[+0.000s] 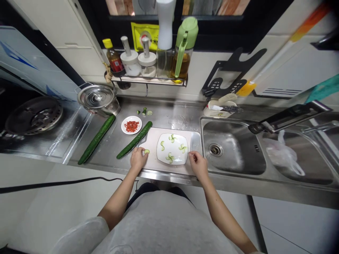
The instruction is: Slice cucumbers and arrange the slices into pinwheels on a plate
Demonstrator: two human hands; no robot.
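My left hand [138, 158] is closed at the left side of the pale cutting board [152, 141], with cucumber slices [146, 151] at its fingertips. Curled beside the right edge of the white square plate [172, 147] is my right hand [198, 164]; its fingers are pinched and whatever they hold is too small to name. The plate rests on the board. Thin cucumber slices form pinwheels [182, 148] on it in several spots, and a smaller group of slices [162, 145] lies at its left. A whole cucumber [134, 140] lies left of the board.
Farther left are a longer cucumber [96, 140], a lidded steel pot [97, 100] and a frying pan [34, 116]. A small plate of chopped red pieces [131, 126] and cucumber ends [144, 112] sit behind. To the right is a sink [233, 148]; a seasoning rack [150, 81] hangs above.
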